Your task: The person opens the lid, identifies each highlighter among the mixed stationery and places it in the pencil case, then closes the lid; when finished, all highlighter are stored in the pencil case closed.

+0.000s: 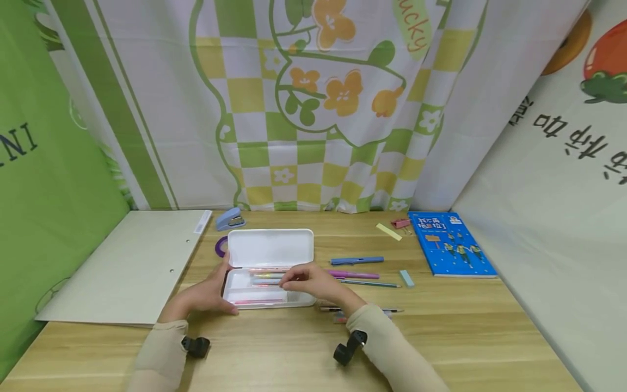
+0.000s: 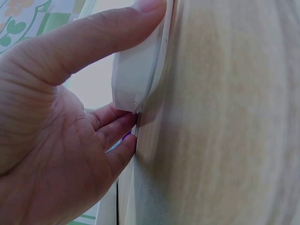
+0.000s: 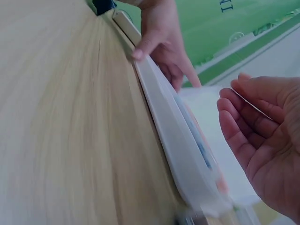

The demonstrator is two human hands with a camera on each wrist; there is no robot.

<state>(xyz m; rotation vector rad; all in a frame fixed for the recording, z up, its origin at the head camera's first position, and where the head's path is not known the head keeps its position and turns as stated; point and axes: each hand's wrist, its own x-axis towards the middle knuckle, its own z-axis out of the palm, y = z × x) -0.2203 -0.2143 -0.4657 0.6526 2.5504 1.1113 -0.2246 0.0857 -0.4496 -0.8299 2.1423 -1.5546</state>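
Note:
A white pencil case [image 1: 270, 248] lies on the table with its lid up. Several pens [image 1: 264, 276] lie in its back part, and a pink slim stick [image 1: 257, 301] in the front part. My left hand [image 1: 210, 291] holds the case's left end. In the left wrist view, the thumb of the left hand [image 2: 61, 112] lies along the front wall, with the fingers at the end wall. Over the right half of the case hovers my right hand [image 1: 313, 282]. The right wrist view shows the right hand [image 3: 267, 131] with loosely bent fingers and nothing visible in them.
Right of the case lie a blue pen [image 1: 356, 261], a purple pen [image 1: 360, 275], a pencil [image 1: 374, 283] and an eraser [image 1: 406, 278]. Behind are a stapler [image 1: 230, 219], purple tape [image 1: 221, 246] and a binder clip [image 1: 400, 223]. A folder [image 1: 127, 267] and blue book [image 1: 453, 245] flank them.

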